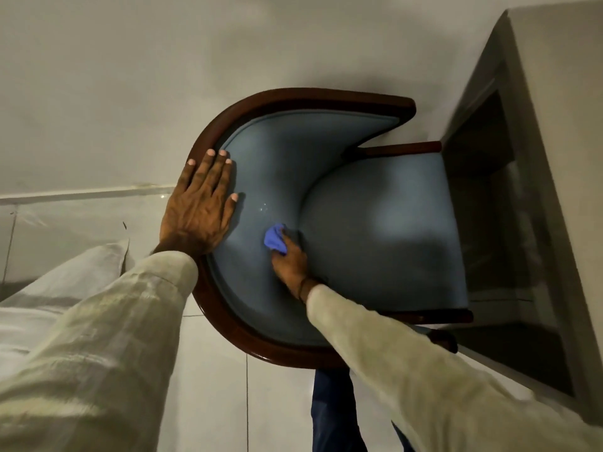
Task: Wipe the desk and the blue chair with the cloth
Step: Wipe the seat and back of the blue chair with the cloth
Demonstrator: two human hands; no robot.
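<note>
The blue chair [385,230] fills the middle of the head view, seen from above: blue padded seat and curved backrest with a dark wooden rim. My left hand [199,203] lies flat, fingers spread, on the top of the backrest at its left curve. My right hand [290,261] is closed on a small bunched blue cloth [274,238] and presses it against the inner backrest, just above where it meets the seat. The desk [554,177] stands at the right, the chair's front pushed toward its dark opening.
A white bed or pillow [49,288] lies at the lower left. Pale floor tiles [228,386] run under the chair, and a light wall [130,76] rises behind it. My dark trouser leg [332,415] shows below the chair's rim.
</note>
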